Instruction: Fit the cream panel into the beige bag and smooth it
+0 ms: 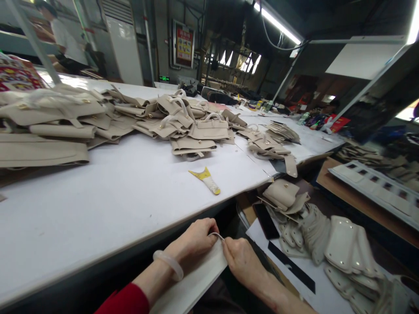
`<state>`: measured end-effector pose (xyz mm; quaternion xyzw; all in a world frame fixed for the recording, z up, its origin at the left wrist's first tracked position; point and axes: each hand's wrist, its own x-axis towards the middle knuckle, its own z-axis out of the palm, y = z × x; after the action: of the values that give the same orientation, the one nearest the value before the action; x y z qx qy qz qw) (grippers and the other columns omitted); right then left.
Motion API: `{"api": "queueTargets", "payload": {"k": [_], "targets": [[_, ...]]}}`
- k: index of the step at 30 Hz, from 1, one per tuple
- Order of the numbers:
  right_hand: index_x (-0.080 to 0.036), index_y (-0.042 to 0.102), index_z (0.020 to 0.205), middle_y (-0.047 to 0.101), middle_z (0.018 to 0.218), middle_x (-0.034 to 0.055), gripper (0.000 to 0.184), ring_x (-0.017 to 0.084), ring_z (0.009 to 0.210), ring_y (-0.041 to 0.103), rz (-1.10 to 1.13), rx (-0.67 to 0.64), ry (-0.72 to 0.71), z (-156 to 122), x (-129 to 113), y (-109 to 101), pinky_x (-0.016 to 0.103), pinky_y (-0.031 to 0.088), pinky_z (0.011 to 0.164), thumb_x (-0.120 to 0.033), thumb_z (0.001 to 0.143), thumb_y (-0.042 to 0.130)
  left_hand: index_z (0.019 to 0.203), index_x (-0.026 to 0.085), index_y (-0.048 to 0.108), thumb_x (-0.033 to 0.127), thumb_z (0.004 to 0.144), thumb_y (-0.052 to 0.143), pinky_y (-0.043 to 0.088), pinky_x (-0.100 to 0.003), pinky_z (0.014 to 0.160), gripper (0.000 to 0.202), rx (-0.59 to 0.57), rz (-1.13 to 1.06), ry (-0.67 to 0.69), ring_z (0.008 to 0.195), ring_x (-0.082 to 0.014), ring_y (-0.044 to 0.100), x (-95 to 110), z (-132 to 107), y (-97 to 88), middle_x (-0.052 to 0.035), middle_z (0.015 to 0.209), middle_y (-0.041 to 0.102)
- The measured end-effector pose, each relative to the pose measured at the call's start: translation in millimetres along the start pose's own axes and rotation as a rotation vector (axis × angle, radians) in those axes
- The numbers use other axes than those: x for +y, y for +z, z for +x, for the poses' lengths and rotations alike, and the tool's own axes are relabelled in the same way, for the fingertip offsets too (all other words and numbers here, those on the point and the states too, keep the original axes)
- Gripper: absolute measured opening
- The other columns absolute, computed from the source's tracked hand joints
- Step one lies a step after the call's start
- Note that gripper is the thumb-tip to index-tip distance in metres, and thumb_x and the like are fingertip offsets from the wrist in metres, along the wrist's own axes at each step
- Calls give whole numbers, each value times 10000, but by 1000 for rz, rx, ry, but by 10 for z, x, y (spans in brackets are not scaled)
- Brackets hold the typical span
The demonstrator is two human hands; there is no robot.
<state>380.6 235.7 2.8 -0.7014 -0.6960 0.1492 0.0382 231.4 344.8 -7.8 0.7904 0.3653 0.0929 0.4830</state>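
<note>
left hand (200, 235) and right hand (244, 259) pinch a flat cream leather-like panel (196, 281), seemingly mid-work, by the near edge of the white table (108, 205); beige leather-like bags (209, 130): completion unclear.

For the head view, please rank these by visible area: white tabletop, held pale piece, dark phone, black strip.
Largest to smallest:
1. White tabletop
2. Held pale piece, though its nearness to the camera enlarges it
3. Dark phone and black strip: unranked; the strip is longer but narrower, so areas look alike
</note>
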Motion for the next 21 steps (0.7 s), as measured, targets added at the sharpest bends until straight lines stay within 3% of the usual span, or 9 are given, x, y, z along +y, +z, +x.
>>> {"api": "queueTargets", "payload": {"k": [3,5,7,9,11,13,17,21], "targets": [[-143,612,794,683,717,119,373,210,621,615,-122,-8,-30,-11,-15,-11,347,216,596,-179,985,293,827,211,674,175,719,563,425,-271,724,159,0,-37,7,825,-175,597,-17,-3,11,2,873,675],[-140,624,770,669,693,104,403,194,605,588,-21,-2,-16,-19,16,-39,339,226,593,-226,995,301,803,200,670,176,697,568,420,-264,688,149,13,-67,-30,798,-172,593,-37,1,24,4,824,670],[-143,617,682,627,625,64,484,167,580,546,286,-19,54,-19,79,-54,313,251,575,-373,1004,339,795,187,665,200,680,583,409,-256,621,142,21,-106,-89,753,-171,591,-64,8,37,4,774,664],[-140,640,662,601,604,36,565,162,603,541,743,-83,157,-18,142,-34,282,322,587,-558,962,406,800,182,669,230,666,608,404,-249,583,154,18,-144,-137,732,-171,592,-89,18,42,5,758,666],[-130,705,770,632,666,35,581,180,688,575,1162,-162,246,-24,169,15,286,414,685,-658,890,495,785,184,677,239,645,638,416,-245,595,155,9,-167,-164,743,-172,600,-102,30,36,8,761,674],[-136,737,916,669,763,42,555,190,786,591,1418,-213,283,-41,147,70,301,436,803,-663,847,581,760,190,684,227,631,650,426,-244,626,139,8,-173,-178,763,-171,607,-102,43,24,12,761,679],[-135,745,961,671,799,43,495,164,814,555,1556,-222,304,-60,58,125,266,409,786,-605,846,643,739,203,689,207,618,646,421,-250,632,129,23,-159,-195,759,-173,612,-85,54,15,17,743,681],[-108,737,904,636,750,29,523,125,720,491,1505,-255,320,-15,61,128,247,357,701,-620,825,664,736,213,694,205,620,628,402,-270,630,134,48,-111,-173,756,-185,611,-75,31,30,11,751,685]]}}
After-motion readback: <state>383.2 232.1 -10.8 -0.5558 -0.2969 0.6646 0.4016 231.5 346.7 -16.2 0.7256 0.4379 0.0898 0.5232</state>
